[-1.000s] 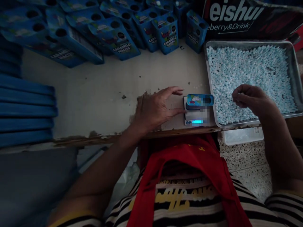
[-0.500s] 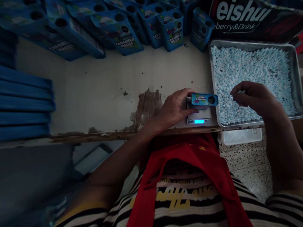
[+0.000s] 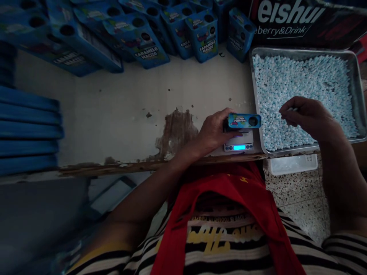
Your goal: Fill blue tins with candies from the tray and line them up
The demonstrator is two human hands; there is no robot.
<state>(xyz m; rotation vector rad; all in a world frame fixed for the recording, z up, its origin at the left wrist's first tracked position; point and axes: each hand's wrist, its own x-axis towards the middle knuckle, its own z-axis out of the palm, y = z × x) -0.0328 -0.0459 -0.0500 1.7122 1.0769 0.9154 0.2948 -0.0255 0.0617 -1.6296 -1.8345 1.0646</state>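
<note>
Head view, left hand (image 3: 212, 131): thumb and fingers wrapped around the carton's left end.
Right hand (image 3: 308, 116): pinching pale candy (image 3: 294, 109) above the metal tray (image 3: 256, 91).
Back row: matching blue cartons (image 3: 204, 38).
Caramelo Macizo carton (image 3: 243, 121): blue, round-holed top, upright on lit digital scale (image 3: 239, 148).

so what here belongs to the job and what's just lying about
Probably job-related: small blue printed box, white digital scale, bluish-white oval pellets, shallow metal tray, similar blue boxes
Seemingly just lying about: white plastic basket, black white-lettered packaging
</note>
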